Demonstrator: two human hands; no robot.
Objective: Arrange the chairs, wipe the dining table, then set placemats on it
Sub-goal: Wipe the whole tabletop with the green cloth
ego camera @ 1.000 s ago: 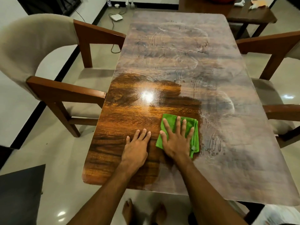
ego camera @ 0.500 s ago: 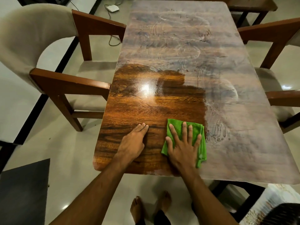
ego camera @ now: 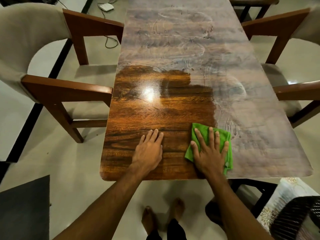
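Note:
The long wooden dining table [ego camera: 173,54] runs away from me. Its near left part shines dark and clean; the far and right parts carry a dull, streaky film. My right hand [ego camera: 209,151] lies flat with spread fingers on a folded green cloth [ego camera: 225,135] near the table's front edge, at the border of the clean and dull areas. Flat on the bare wood to the left rests my left hand [ego camera: 149,151], holding nothing. A beige armchair [ego camera: 31,54] with wooden arms stands at the table's left side, and another armchair [ego camera: 297,54] at the right side.
A dark mat [ego camera: 24,208] lies on the pale floor at lower left. A white box with a cable [ego camera: 105,6] sits on the floor beyond the left chair. A patterned cloth and a dark woven object [ego camera: 294,213] are at lower right. My bare feet [ego camera: 162,217] stand before the table.
My right hand has slid the green cloth toward the table's front edge and a little right, widening the clean patch. The left hand followed toward the front edge, and the view shifted back.

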